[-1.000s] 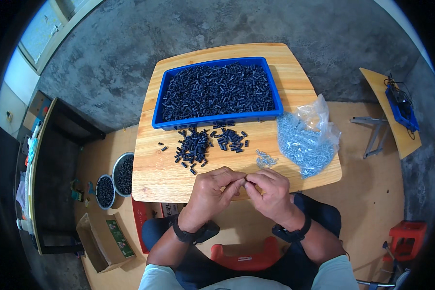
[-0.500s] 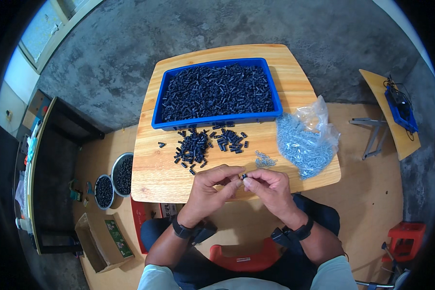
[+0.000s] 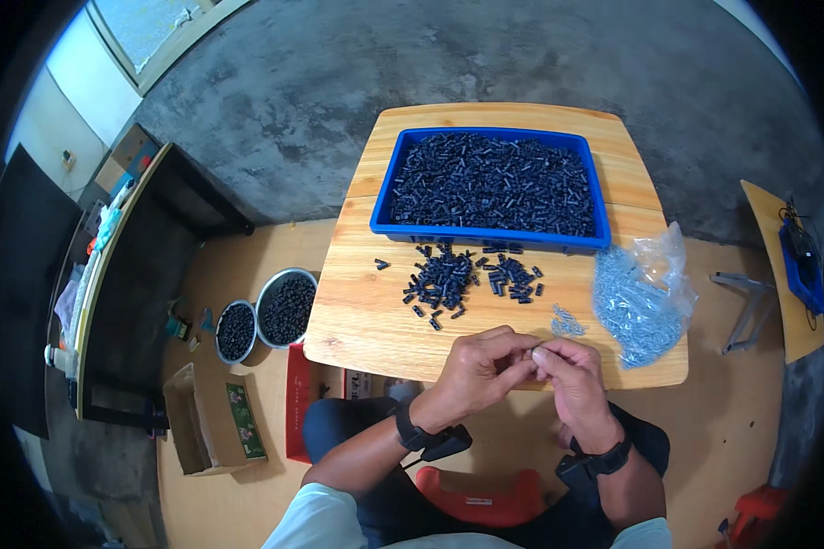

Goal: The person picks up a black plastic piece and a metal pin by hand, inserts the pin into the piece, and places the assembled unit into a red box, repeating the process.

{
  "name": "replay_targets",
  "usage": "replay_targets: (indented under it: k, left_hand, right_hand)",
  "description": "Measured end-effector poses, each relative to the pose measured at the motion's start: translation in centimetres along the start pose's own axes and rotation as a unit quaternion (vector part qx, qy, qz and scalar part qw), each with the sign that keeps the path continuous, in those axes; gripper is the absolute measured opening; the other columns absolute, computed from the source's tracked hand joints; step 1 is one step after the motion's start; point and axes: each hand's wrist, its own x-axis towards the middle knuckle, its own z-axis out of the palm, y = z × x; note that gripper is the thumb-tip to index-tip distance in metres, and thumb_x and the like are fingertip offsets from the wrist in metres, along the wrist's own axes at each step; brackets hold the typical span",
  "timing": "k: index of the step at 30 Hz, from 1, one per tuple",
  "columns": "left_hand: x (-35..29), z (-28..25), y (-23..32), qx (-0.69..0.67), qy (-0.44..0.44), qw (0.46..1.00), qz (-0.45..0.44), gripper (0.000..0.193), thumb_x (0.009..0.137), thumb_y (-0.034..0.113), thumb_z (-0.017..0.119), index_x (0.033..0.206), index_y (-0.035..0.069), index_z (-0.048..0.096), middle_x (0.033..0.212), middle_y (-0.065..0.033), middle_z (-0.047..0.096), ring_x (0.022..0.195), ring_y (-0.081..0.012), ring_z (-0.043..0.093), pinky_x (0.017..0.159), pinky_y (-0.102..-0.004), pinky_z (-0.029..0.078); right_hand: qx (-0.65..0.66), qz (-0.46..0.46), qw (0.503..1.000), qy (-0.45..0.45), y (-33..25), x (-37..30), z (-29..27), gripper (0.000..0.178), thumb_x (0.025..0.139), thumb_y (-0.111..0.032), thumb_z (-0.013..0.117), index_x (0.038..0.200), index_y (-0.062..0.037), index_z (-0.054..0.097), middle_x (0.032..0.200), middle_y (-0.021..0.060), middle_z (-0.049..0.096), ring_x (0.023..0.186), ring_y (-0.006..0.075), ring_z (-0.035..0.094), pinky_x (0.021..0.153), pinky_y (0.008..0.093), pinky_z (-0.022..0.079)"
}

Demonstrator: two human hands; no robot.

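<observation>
Pinching a small dark part (image 3: 530,353) between the meeting fingertips of left hand (image 3: 481,371) and right hand (image 3: 572,375), clamping thumbs and forefingers together on it and hiding nearly all of it. Holding it over the near edge of the desk (image 3: 366,339), slightly right of the middle. Wearing a dark band (image 3: 406,427) on each wrist. Having a few silver pins (image 3: 566,322) scattered just beyond the right hand, a little in from the near edge. Having a clear bag (image 3: 636,320) of similar pins to the right of these, slumping by the desk's near right corner. Facing, farther in, a larger heap (image 3: 444,279) of black pieces and, just to its right, a smaller heap (image 3: 513,276); seeing a stray piece (image 3: 381,263) toward the left edge. Facing a blue tray (image 3: 558,243) behind both heaps, reaching toward the far edge and brimming with black pieces. Having two bowls (image 3: 274,345) of dark pieces on the floor past the desk's left edge, an open carton (image 3: 197,412) nearer, and a red box (image 3: 295,403) below the near left corner.
</observation>
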Motion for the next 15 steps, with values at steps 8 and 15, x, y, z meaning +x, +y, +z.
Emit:
replay_targets:
  k: [8,15]
  left_hand:
    - [-0.1,0.4,-0.6,0.006,0.037,0.999,0.036,0.021,0.085,0.003,0.078,0.106,0.001,0.073,0.076,-0.0061,0.066,0.064,-0.011,0.063,0.057,-0.0252,0.051]
    - [-0.3,0.0,-1.2,0.075,0.03,0.992,0.097,0.028,0.083,0.004,0.079,0.109,0.001,0.071,0.077,-0.0084,0.065,0.063,-0.0164,0.065,0.056,-0.0285,0.052]
  right_hand:
    - [0.016,0.017,1.0,0.003,-0.1,0.2,-0.1,0.01,0.092,-0.006,0.07,0.096,0.0035,0.073,0.085,0.004,0.069,0.072,0.0085,0.055,0.07,0.0235,0.044]
    - [-0.007,-0.006,1.0,-0.013,0.5,0.5,-0.2,0.012,0.092,-0.008,0.071,0.096,0.0029,0.072,0.083,0.0028,0.067,0.073,0.008,0.055,0.07,0.0229,0.043]
